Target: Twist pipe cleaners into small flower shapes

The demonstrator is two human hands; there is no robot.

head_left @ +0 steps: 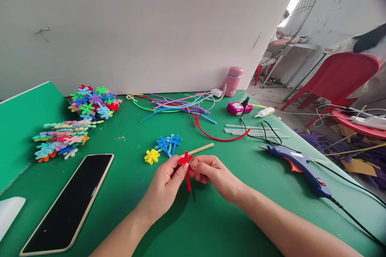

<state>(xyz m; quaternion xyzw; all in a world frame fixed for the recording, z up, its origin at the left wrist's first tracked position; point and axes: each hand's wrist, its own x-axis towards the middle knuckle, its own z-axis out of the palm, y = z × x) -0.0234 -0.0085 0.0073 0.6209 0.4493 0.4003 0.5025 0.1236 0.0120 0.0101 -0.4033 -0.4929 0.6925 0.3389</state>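
Observation:
Between my hands is a red pipe cleaner (188, 180), bent into loops at the top with a straight tail hanging down. My left hand (167, 180) pinches it from the left, thumb in front. From the other side, the closed fingers of my right hand (212, 172) meet at the same loops; their tips are partly hidden. Just beyond lie a yellow pipe cleaner flower (151, 156), blue pipe cleaner flowers (169, 143) with joined stems, and a thin wooden stick (202, 149).
A phone (69, 204) and piled pipe cleaner flowers (95, 102) lie left. Loose pipe cleaners (177, 106) spread at the back. Right are a glue gun (301, 168) with its cord, glue sticks (256, 131), a pink box (239, 108) and a pink bottle (233, 82) by the white board.

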